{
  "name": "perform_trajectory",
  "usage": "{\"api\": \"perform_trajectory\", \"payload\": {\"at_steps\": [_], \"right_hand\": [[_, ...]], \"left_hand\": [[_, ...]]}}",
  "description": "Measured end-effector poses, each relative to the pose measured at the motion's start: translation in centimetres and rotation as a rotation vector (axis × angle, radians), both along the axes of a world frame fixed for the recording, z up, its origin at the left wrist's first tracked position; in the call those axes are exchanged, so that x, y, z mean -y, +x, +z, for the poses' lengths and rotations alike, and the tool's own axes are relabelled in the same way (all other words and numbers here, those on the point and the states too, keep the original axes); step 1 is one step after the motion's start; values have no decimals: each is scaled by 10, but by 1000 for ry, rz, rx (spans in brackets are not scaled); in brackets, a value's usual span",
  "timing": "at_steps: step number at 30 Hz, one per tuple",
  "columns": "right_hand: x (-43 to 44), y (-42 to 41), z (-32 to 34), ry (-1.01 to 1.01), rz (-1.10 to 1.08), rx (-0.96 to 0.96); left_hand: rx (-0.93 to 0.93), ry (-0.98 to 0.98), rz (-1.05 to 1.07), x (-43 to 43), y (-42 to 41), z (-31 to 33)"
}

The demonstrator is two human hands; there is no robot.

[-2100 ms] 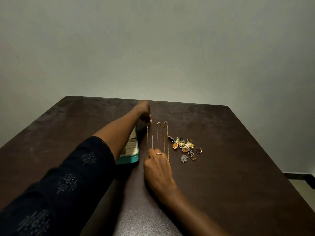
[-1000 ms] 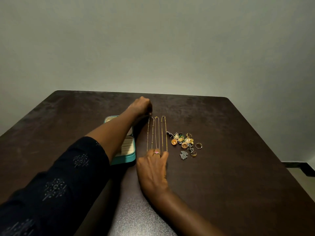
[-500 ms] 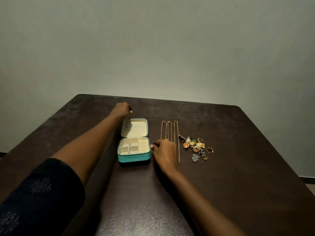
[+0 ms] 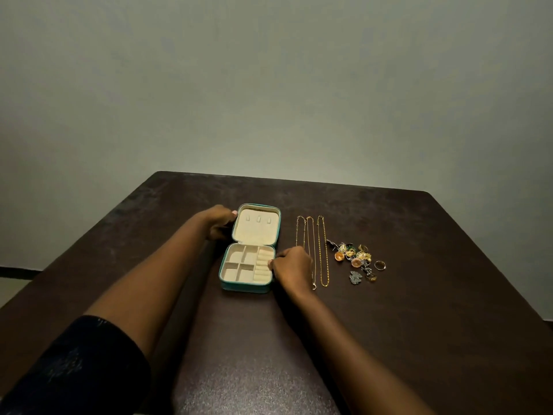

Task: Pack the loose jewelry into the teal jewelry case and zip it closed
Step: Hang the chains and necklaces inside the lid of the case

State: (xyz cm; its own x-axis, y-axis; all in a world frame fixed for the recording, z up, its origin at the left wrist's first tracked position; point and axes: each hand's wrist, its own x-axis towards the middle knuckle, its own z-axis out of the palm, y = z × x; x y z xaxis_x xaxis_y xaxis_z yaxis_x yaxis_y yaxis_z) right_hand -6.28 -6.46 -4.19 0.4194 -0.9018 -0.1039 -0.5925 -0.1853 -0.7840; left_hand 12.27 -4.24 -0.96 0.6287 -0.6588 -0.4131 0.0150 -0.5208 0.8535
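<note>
The teal jewelry case lies open on the dark table, its cream lid folded back and its compartments showing no jewelry. My left hand grips the lid's left edge, thumb on top. My right hand has curled fingers on the right rim of the base, by the ring rolls. Three gold chains lie straight and parallel just right of the case, the left one partly hidden by my right hand. A pile of earrings and pendants and a loose ring sit further right.
The dark brown table ends at its far edge near a plain grey wall. Its right edge drops off beyond the jewelry. My dark patterned sleeve fills the lower left.
My left hand left the far ends of the chains and came to the lid's left edge. My right hand slid from the chains' near ends to the case's right rim. The open case is uncovered.
</note>
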Motion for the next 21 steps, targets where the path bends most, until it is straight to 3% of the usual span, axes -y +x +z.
{"api": "perform_trajectory", "payload": {"at_steps": [7, 15, 21], "right_hand": [[1, 3, -1, -18, -32, -2], [6, -2, -4, -14, 6, 2], [15, -14, 1, 50, 7, 103]], "left_hand": [[-113, -176, -5, -12, -13, -2], [89, -72, -56, -23, -19, -11], [672, 96, -59, -14, -36, -6]]}}
